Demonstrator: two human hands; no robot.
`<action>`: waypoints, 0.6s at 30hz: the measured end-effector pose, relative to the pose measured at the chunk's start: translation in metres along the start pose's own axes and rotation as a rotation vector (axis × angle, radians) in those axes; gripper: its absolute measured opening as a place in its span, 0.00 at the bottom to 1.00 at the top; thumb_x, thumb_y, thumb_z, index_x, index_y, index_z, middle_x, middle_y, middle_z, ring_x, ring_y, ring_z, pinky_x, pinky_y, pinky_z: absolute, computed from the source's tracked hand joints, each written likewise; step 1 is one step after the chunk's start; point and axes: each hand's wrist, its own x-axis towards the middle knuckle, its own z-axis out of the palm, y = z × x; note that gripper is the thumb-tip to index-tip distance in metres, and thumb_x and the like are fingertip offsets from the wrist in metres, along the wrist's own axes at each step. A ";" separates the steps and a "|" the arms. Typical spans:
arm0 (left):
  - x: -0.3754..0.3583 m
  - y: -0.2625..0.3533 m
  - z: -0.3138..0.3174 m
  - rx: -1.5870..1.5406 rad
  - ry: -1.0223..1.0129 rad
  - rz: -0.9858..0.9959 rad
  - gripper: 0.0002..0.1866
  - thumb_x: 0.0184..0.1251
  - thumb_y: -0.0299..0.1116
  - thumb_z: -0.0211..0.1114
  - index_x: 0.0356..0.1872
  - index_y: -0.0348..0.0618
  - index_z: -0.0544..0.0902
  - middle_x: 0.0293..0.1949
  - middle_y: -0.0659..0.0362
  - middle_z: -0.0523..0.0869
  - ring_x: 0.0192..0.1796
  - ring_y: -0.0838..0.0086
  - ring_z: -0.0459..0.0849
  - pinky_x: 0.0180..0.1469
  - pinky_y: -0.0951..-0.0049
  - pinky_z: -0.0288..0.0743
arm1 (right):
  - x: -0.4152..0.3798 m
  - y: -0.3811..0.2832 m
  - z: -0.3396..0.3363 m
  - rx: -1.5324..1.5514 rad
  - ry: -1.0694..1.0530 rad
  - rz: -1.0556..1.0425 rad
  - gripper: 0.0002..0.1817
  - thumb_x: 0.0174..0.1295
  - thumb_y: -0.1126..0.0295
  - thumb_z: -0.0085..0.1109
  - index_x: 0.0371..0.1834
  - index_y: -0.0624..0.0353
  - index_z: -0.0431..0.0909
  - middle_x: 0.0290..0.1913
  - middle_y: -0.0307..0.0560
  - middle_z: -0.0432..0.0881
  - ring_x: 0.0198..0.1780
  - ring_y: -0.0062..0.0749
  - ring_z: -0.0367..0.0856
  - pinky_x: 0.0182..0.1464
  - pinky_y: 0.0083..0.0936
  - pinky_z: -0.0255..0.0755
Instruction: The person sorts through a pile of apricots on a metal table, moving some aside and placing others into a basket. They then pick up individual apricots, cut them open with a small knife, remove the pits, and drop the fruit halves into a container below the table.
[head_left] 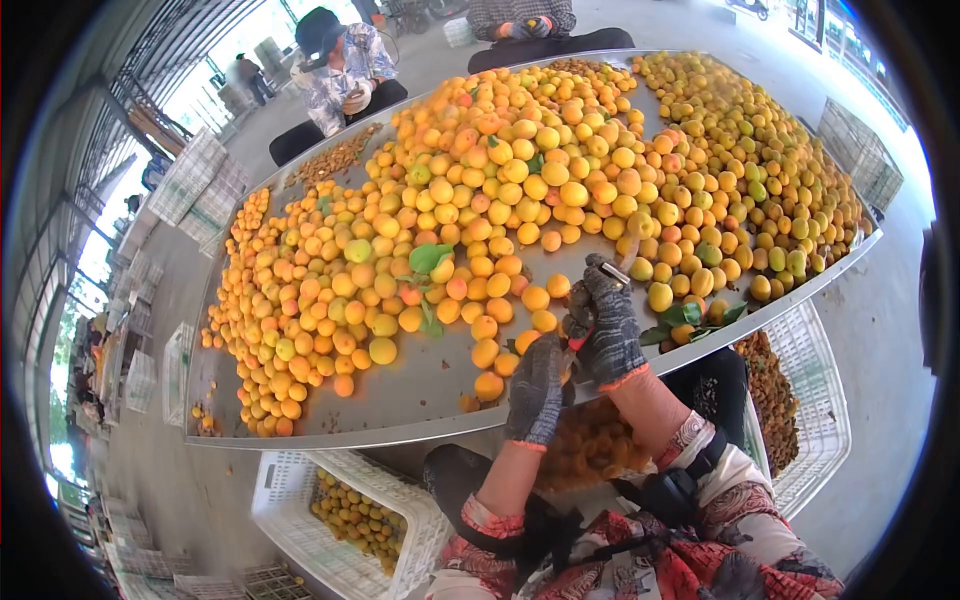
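Observation:
Both of my hands wear dark grey knitted gloves and meet at the near edge of a metal table (400, 385) heaped with orange and yellow apricots (480, 170). My right hand (608, 325) is closed round a small tool (614, 273) with a metal end, its tip pointing up and away from me. My left hand (537, 388) is curled just left of it, with its fingers closed; what they hold is hidden. A small reddish bit shows between the hands. Loose apricots lie close to my left hand, and green leaves (683, 315) lie right of my right hand.
Below the table, a white crate (275, 490) of small fruit stands at left, another crate (825, 400) with brown pieces at right. Across the table sit a person in a dark hat (345, 75) and a person in checked sleeves (520, 15). Stacked crates (190, 175) stand at far left.

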 end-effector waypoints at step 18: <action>0.054 -0.029 0.006 -0.605 0.172 -0.347 0.20 0.71 0.41 0.43 0.49 0.33 0.74 0.46 0.53 0.78 0.48 0.70 0.75 0.53 0.73 0.68 | 0.029 -0.032 -0.012 -0.647 -0.265 -0.330 0.15 0.57 0.75 0.57 0.49 0.58 0.72 0.36 0.41 0.79 0.34 0.20 0.76 0.33 0.17 0.71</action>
